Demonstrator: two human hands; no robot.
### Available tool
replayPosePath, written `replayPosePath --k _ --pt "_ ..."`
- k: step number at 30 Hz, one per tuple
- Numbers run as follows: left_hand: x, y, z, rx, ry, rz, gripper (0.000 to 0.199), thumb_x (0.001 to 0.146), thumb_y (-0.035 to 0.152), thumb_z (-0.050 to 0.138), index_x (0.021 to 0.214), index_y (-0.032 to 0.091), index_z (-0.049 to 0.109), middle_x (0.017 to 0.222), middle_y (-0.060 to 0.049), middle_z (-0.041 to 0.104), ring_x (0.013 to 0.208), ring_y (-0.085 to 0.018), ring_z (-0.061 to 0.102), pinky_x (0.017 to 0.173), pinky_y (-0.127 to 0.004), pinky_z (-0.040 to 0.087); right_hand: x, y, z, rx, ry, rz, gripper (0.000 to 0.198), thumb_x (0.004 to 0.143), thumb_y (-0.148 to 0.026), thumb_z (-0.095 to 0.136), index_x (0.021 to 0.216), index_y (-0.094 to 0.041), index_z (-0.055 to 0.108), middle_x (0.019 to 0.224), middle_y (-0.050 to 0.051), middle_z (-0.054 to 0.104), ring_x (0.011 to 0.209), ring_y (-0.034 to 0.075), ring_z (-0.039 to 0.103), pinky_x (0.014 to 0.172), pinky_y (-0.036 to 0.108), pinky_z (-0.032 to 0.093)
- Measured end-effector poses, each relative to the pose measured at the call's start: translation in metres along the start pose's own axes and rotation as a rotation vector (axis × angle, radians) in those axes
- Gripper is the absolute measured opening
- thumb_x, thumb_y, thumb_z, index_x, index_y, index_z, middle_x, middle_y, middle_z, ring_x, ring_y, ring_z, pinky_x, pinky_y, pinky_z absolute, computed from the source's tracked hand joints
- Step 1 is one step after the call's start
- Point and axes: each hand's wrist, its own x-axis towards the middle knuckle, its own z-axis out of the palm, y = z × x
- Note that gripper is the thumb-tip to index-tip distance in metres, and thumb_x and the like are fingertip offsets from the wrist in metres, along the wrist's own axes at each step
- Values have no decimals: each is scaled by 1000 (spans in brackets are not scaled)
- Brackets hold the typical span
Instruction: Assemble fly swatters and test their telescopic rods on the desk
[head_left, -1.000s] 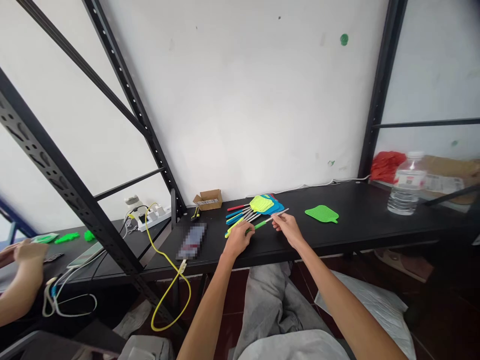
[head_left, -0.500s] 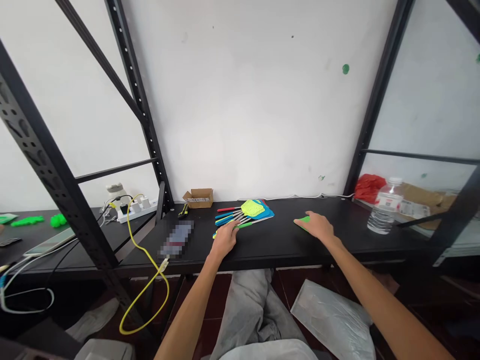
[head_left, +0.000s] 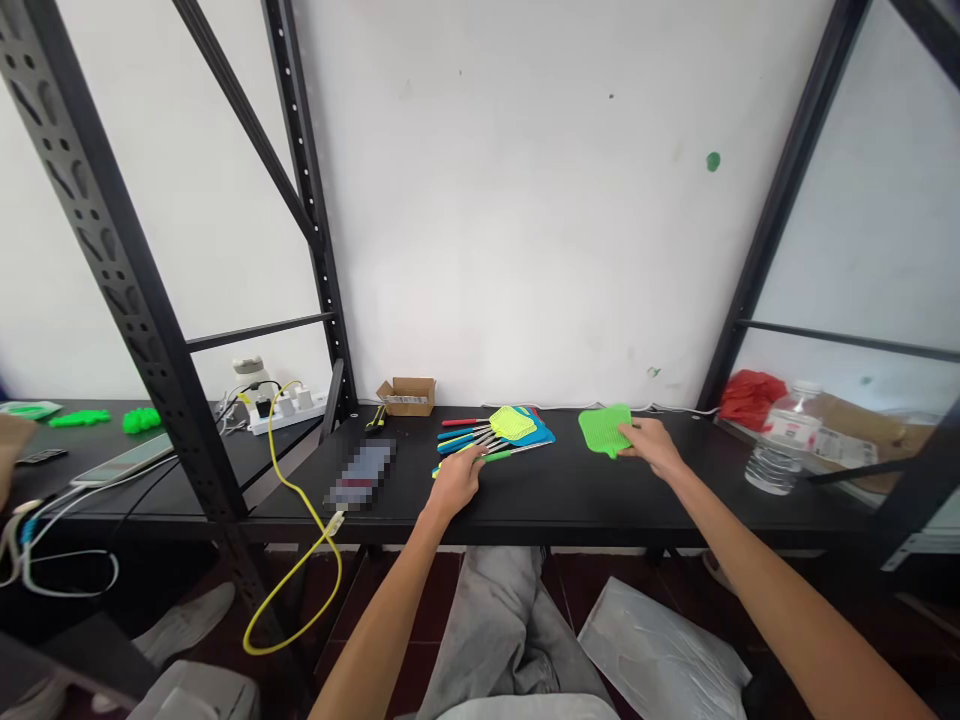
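My right hand [head_left: 651, 445] pinches the right edge of a green fly swatter head [head_left: 602, 430], held mesh side up above the black table; no handle shows on it. A fan of several fly swatters lies to the left, with a yellow head [head_left: 513, 423] over blue ones [head_left: 541, 433] and their handles [head_left: 455, 437] pointing left. My left hand [head_left: 457, 482] is closed at the near side of this fan, fingers around the green handle [head_left: 498, 456] of the nearest swatter. Part of that handle is hidden under my fingers.
On the black table [head_left: 555, 500] are a small cardboard box [head_left: 410, 396], a phone [head_left: 361, 474] on a yellow cable [head_left: 279, 470] and a water bottle [head_left: 780, 440]. A red bag [head_left: 752, 400] sits at right. Metal posts [head_left: 124, 260] frame both sides.
My right hand has raised and turned the green swatter head, so its broad face now shows. My left hand stays by the swatter handles. The view has shifted slightly.
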Motion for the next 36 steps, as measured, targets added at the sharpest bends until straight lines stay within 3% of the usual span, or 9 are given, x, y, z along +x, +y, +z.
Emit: replayPosePath --k 2,4,6,9,15,22,36 --pt "0 1 -1 -11 1 -10 28 92 18 45 113 22 63 103 -5 71 92 -20 66 79 -28 48 -7 -1 17 513 89 77 6 70 -15 65 77 -16 66 77 6 71 71 20 69 66 31 58" --pt "-1 1 -1 -30 -2 -20 28 93 17 44 113 22 63 97 -4 72 87 -19 67 76 -26 48 -16 1 37 826 139 169 12 66 -11 69 76 -16 64 76 4 71 69 18 68 67 31 60" --pt "-1 2 -2 -48 -10 -28 29 92 16 43 112 22 64 92 -4 72 83 -17 67 74 -25 48 -26 5 57 999 177 252 21 62 -7 73 77 -17 63 77 2 72 67 16 68 66 29 60" --pt "-2 3 -3 -71 -14 -28 28 92 16 43 110 22 64 88 -3 72 80 -16 67 73 -24 47 -37 12 79 1122 213 269 23 61 -7 75 76 -17 62 73 2 71 66 15 69 67 26 61" --pt "0 4 -3 -127 -3 -31 28 92 17 42 109 21 65 83 -2 71 74 -15 66 72 -25 48 -46 19 91 1087 143 131 26 58 -16 81 75 -16 61 71 4 70 68 20 71 64 25 61" --pt "-1 4 -3 -163 17 -16 29 92 17 41 108 20 65 84 -3 72 75 -16 67 73 -27 50 -51 17 92 959 99 70 29 57 -21 81 80 -16 63 76 5 71 65 21 71 59 26 60" --pt "-2 1 -3 -194 22 -9 29 93 15 40 106 19 65 85 -4 71 75 -15 66 73 -26 51 -49 19 90 970 103 119 24 57 -20 76 69 -19 55 60 1 66 57 19 67 54 26 56"
